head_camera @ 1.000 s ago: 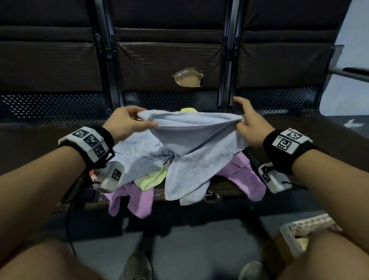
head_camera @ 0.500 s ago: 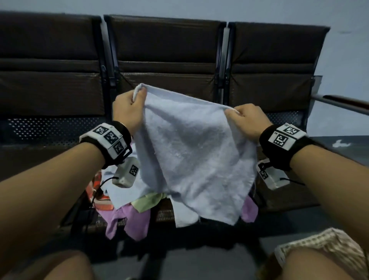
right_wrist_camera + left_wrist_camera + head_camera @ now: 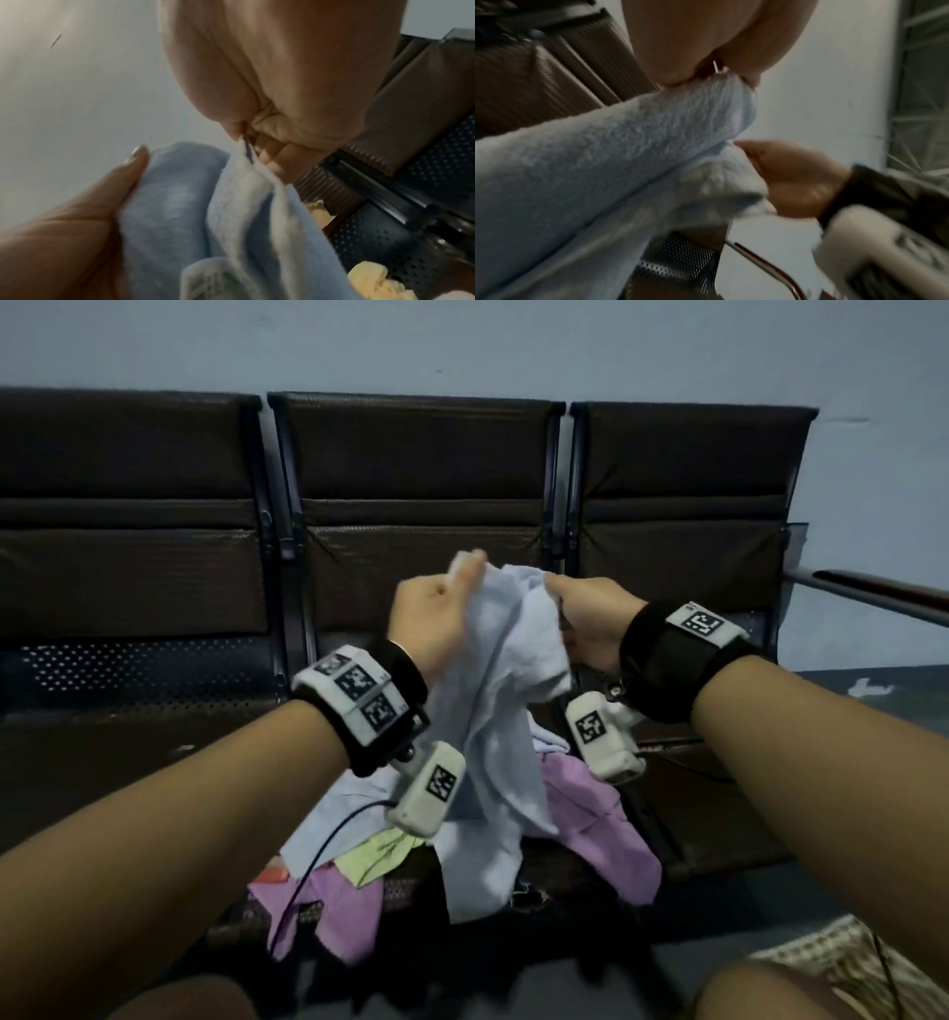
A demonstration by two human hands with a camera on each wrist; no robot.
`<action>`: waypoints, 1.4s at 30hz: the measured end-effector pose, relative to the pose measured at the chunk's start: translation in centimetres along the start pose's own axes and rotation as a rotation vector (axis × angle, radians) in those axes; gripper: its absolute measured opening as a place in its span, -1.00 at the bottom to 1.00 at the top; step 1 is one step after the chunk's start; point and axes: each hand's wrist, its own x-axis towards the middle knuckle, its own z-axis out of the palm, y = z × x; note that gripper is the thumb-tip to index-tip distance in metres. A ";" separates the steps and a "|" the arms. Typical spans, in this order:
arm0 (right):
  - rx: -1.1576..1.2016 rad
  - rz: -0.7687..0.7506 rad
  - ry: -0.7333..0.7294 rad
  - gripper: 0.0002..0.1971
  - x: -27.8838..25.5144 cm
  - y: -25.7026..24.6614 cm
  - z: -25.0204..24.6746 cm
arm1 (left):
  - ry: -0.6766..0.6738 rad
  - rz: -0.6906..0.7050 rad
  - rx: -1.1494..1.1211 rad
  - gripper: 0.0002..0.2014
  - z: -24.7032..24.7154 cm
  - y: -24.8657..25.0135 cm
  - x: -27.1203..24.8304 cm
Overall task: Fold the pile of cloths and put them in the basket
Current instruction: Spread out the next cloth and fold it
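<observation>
Dark bench seats (image 3: 421, 516), pile (image 3: 590, 824) below my hands. Left hand (image 3: 431, 618) and right hand (image 3: 590, 624) each pinch a blue cloth (image 3: 498, 711) corner, nearly touching. Match corners squarely, keep the hang untwisted.

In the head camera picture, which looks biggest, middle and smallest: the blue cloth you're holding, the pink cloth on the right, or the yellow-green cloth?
1. Blue cloth, held up nearer the camera, so partly unsure.
2. Pink cloth.
3. Yellow-green cloth, mostly hidden in the pile.
</observation>
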 end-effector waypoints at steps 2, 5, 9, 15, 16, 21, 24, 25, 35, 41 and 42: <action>0.067 0.052 -0.064 -0.70 -0.4 0.0 0.9 | -0.149 0.069 0.072 -0.41 1.5 -0.3 -2.0; -0.013 0.064 -0.096 -0.78 -1.1 1.0 1.3 | -0.306 0.091 0.115 -0.51 2.0 -1.2 -3.7; -0.179 0.004 -0.042 -0.74 -1.4 2.6 0.5 | -0.233 -0.072 -0.085 -0.75 0.9 -1.7 -3.8; -0.327 -0.117 -0.286 -0.70 -2.1 2.2 -0.6 | -0.410 -0.164 -0.078 -0.38 -0.5 -1.9 -1.0; -0.327 -0.140 -0.283 -0.70 -2.0 2.1 -0.7 | -0.521 -0.222 -0.113 -0.46 -0.8 -1.7 -0.6; -0.605 -0.154 -0.273 -0.73 -0.3 2.5 -3.4 | -0.570 -0.305 -0.015 -0.81 -1.1 -2.5 1.0; -1.005 -0.031 -0.175 -0.72 2.0 3.8 -5.3 | -0.445 -0.250 0.057 -0.81 -0.1 -4.5 2.9; -1.007 -0.030 -0.115 -0.73 2.8 4.2 -5.8 | -0.384 -0.221 0.106 -0.84 0.2 -5.2 3.7; -0.373 -0.438 0.346 -0.68 7.9 2.6 -5.3 | -0.060 0.036 0.048 -0.85 2.1 -4.2 11.2; -0.441 -0.338 0.149 -0.67 7.2 7.6 -4.9 | -0.237 -0.127 0.038 -0.86 0.2 -8.1 6.5; -0.469 -0.271 0.073 -0.64 6.9 9.1 -5.0 | -0.289 -0.153 0.109 -0.79 -0.2 -9.3 5.2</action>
